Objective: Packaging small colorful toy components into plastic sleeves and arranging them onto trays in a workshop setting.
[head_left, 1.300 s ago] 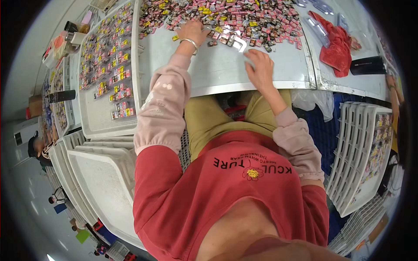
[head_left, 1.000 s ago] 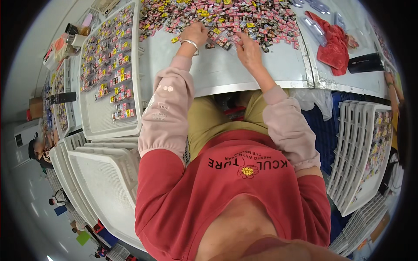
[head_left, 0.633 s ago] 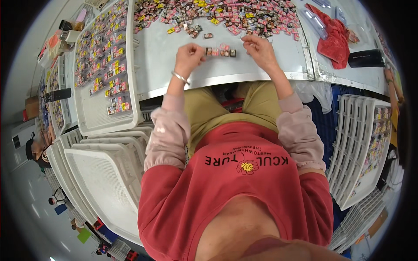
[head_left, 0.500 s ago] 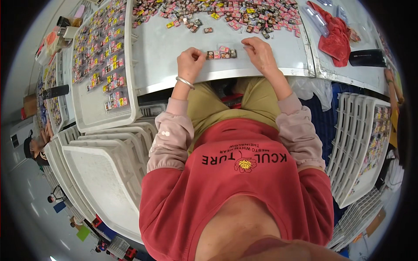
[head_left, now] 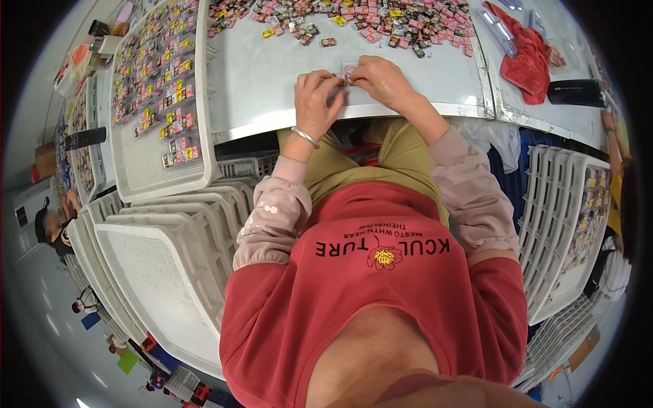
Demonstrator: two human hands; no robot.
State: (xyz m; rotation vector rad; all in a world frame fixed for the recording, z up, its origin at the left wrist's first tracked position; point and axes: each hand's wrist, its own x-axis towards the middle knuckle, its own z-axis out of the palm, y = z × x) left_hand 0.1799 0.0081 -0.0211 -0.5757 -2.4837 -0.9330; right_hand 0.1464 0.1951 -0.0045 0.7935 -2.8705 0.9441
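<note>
Both hands meet at the near edge of the white desk (head_left: 272,81), the left hand (head_left: 318,102) and right hand (head_left: 381,80) pinching a short row of small pink pieces (head_left: 347,71) between fingertips, apparently squaring them up, which calls for a steady even squeeze.

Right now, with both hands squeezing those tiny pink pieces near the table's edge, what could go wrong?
1. The left hand and right hand pinch the small pink pieces close to the table edge; a slipped grip could drop one into the lap.
2. The loose pile of pieces lies just beyond the hands; a sleeve might scatter it.
3. The tray of sorted pieces sits by the left elbow and could get bumped.
</note>
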